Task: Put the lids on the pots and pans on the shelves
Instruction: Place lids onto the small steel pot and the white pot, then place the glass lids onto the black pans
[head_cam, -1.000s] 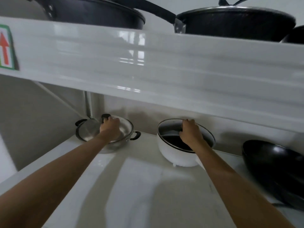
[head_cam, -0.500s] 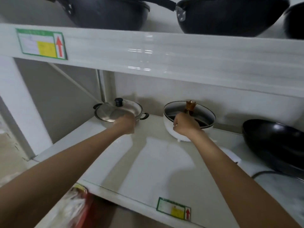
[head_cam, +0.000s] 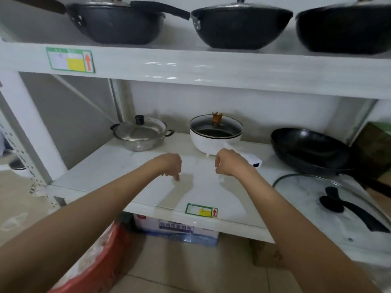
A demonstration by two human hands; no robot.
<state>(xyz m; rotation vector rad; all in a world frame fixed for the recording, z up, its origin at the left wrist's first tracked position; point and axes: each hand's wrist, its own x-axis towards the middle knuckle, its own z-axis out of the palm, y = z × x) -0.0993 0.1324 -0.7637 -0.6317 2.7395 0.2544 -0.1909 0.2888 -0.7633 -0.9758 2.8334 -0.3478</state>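
A steel pot [head_cam: 140, 137] stands at the back left of the middle shelf [head_cam: 131, 166], its steel lid with a black knob resting on it. To its right a white electric pot [head_cam: 213, 138] wears a glass lid with a gold crown knob. A black wok [head_cam: 311, 151] without a lid lies at the right. A glass lid [head_cam: 330, 204] with a black handle lies flat on the shelf in front of that wok. My left hand [head_cam: 169, 164] and my right hand [head_cam: 229, 162] hover over the shelf's bare middle, fingers curled down, holding nothing.
The upper shelf [head_cam: 211, 68] carries three black woks, with lids on at least the middle one [head_cam: 241, 24]. Under the middle shelf sit a cardboard box [head_cam: 175, 229] and a red basin [head_cam: 93, 265] on the tiled floor. A white upright post [head_cam: 27, 123] stands at the left.
Both hands let go of the lids on the steel pot and the white pot and drew back toward me. The view pulled back and now shows the upper shelf and the floor.
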